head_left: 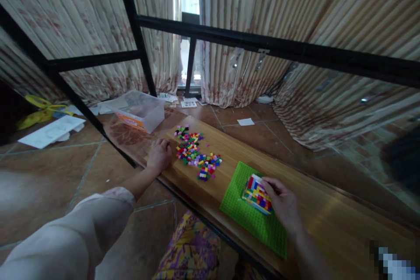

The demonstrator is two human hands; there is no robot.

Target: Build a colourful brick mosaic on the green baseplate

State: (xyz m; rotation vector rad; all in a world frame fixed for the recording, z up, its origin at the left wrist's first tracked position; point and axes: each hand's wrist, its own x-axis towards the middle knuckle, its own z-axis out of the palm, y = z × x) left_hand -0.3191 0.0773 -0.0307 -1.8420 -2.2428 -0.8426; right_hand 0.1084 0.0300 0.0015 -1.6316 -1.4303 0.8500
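Note:
My left hand (159, 154) rests on the wooden table (328, 214), fingers curled, just left of a pile of small loose coloured bricks (195, 153). Whether it holds a brick I cannot see. My right hand (282, 203) grips the right side of a many-coloured block built of bricks (256, 193). That block stands on a green baseplate (249, 218) near the table's front edge.
A clear plastic box (139, 110) stands at the table's far left end. A black metal frame (262, 46) crosses in front of striped curtains. Papers and a yellow item lie on the tiled floor at the left.

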